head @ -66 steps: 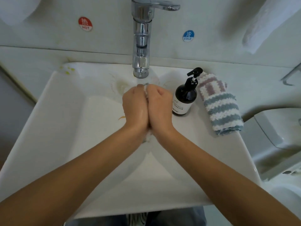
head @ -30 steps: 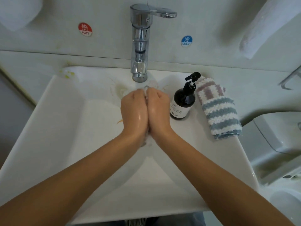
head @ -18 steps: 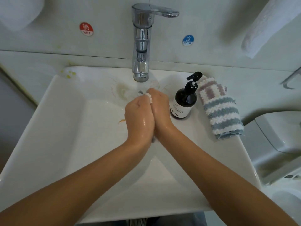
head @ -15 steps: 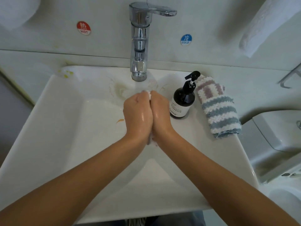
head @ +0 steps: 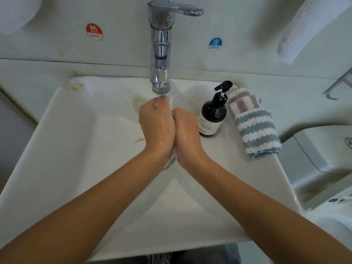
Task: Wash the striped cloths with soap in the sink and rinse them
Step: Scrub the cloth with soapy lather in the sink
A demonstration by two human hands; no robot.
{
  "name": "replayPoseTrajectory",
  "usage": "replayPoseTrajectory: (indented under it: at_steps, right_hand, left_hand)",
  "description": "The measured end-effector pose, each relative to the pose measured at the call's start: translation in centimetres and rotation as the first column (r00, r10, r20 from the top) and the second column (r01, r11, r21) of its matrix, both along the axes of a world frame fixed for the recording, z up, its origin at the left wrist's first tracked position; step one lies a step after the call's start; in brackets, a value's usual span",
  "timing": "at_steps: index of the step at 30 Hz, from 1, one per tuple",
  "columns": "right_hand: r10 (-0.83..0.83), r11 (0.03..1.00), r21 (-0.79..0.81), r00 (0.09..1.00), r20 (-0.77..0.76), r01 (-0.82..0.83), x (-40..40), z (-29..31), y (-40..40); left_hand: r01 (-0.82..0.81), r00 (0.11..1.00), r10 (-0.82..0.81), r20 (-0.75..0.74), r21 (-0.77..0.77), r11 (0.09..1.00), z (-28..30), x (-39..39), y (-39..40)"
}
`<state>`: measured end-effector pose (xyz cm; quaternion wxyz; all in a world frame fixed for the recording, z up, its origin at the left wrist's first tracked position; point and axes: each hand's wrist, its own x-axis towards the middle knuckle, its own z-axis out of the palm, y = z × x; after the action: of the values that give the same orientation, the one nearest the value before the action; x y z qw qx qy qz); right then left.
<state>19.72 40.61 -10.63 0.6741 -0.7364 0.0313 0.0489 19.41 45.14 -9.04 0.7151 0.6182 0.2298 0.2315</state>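
One white sink (head: 57,141), tiled wall (head: 238,21)

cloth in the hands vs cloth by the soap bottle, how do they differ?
The cloth in the hands is squeezed between the left hand and right hand under the faucet, mostly hidden; the folded cloth lies untouched on the sink rim beside the soap bottle, stripes fully visible. Both look fluffy.

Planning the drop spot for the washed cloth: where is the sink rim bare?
Bare: the wide left rim, from the yellow stains forward, and the near rim below both forearms. Crowded: the right rim, where soap bottle and folded striped cloth sit side by side.
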Motion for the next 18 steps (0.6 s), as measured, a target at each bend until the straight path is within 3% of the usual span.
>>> replayPoseTrajectory:
  at_steps: [3, 7, 12, 16, 18]
  right_hand:
    - [0.032, 0.998, 0.052, 0.999, 0.033, -0.034, -0.8, 0.4, 0.3]
    - [-0.054, 0.997, 0.065, 0.983, 0.175, 0.043, 0.7, 1.8, 0.2]
    - [0.015, 1.0, 0.001, 0.999, 0.041, -0.015, 0.7, 1.8, -1.0]
    - [0.041, 0.999, 0.027, 0.997, 0.065, -0.043, -1.3, 1.1, -0.3]
    - [0.048, 0.999, 0.01, 0.987, 0.151, -0.05, -1.1, 1.3, 0.0]
  left_hand:
    - [-0.027, 0.998, 0.018, -0.062, -0.149, 0.988, -0.2, 0.5, 1.0]
    - [0.061, 0.994, -0.066, -0.084, -0.053, 0.997, -1.4, -1.6, -0.5]
    - [0.077, 0.997, -0.076, -0.011, 0.066, 0.995, -0.7, -1.9, -1.4]
    - [-0.008, 0.998, 0.004, -0.07, -0.056, 0.998, -1.0, 0.8, 1.2]
    - [0.058, 0.991, -0.056, -0.122, 0.013, 0.998, -1.6, 0.1, 1.4]
